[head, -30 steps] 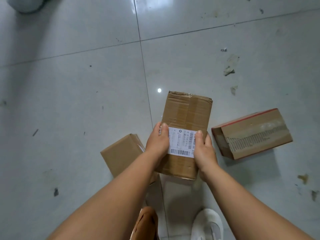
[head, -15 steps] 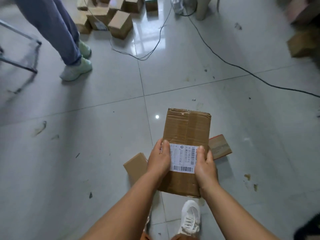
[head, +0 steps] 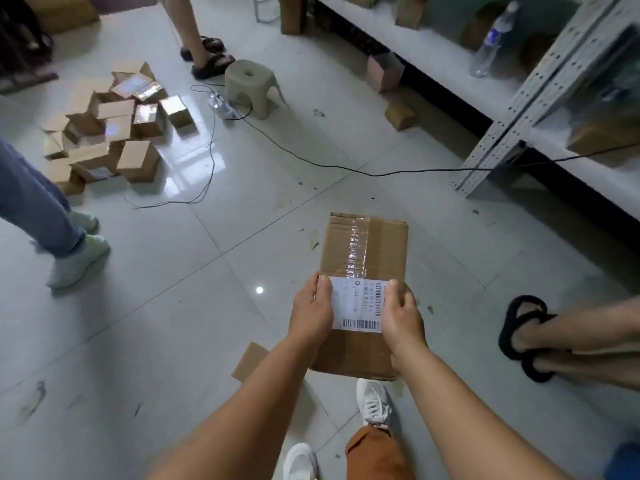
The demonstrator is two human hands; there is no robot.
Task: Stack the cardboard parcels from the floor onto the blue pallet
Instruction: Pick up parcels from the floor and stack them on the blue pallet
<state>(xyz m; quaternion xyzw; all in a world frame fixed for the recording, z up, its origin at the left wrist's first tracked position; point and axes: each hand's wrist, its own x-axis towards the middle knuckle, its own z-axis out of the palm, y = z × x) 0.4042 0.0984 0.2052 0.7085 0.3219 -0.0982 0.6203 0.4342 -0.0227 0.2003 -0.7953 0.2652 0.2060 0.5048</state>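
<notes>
A brown cardboard parcel [head: 363,251] with clear tape and a white barcode label is held up in front of me, above the floor. My left hand [head: 311,311] grips its left side, thumb on the label. My right hand [head: 403,315] grips its right side, thumb on the label's right edge. Below my left forearm a second small parcel [head: 249,360] lies on the tiles, partly hidden. A blue corner [head: 623,460] shows at the bottom right; what it is I cannot tell.
A heap of small cardboard boxes [head: 107,129] lies at the far left. A black cable [head: 311,161] crosses the floor past a beige stool [head: 251,86]. Metal shelving [head: 519,109] runs along the right. Other people's legs stand at left [head: 38,209], back [head: 204,53] and right [head: 533,334].
The view has swung up and to the right with the parcel lifted in both hands. The red-edged parcel on the floor has left the view; shelving and more people's legs appeared.
</notes>
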